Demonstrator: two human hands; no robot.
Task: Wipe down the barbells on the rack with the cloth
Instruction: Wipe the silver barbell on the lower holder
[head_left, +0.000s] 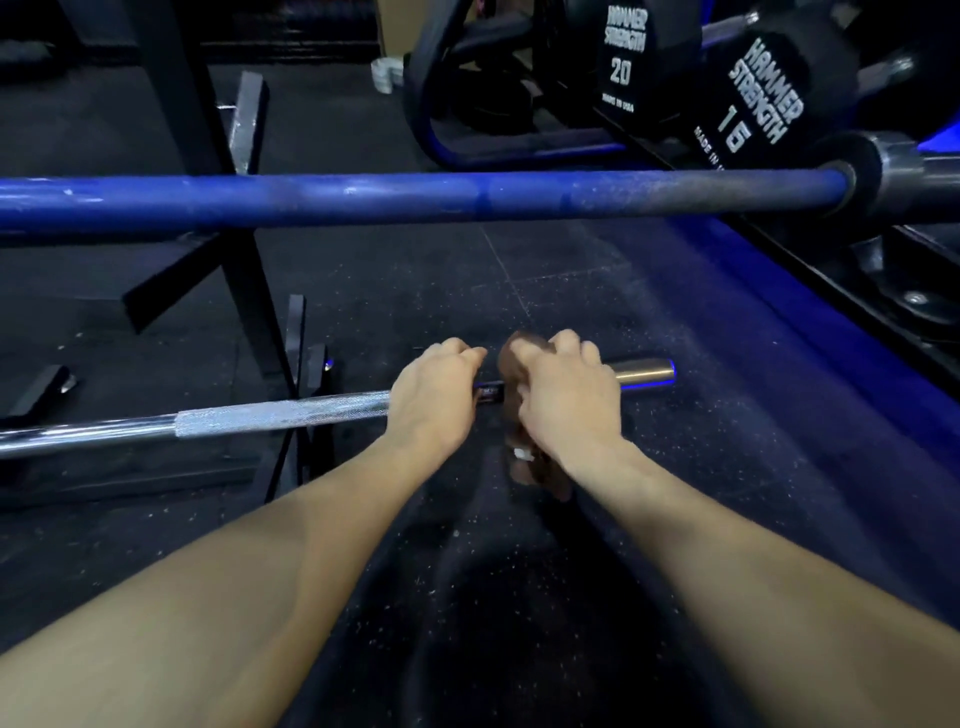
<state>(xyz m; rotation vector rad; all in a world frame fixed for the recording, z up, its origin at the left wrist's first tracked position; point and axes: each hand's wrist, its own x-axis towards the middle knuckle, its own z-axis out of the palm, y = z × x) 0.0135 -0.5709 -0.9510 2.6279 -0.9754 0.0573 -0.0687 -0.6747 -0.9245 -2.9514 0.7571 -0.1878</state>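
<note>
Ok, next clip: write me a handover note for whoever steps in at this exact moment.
Left hand: grips the silver barbell bare, just inboard of the cloth.
Right hand: holds the brown cloth wrapped round the same bar, near its smooth sleeve end; the cloth's tail hangs below.
Blue barbell: lies across the view further out and higher, neither hand on it, with pale scuffs or dust on it.
Done: cannot tell how much of the silver bar is wiped.
Left: probably finish the silver bar, then the blue one.
</note>
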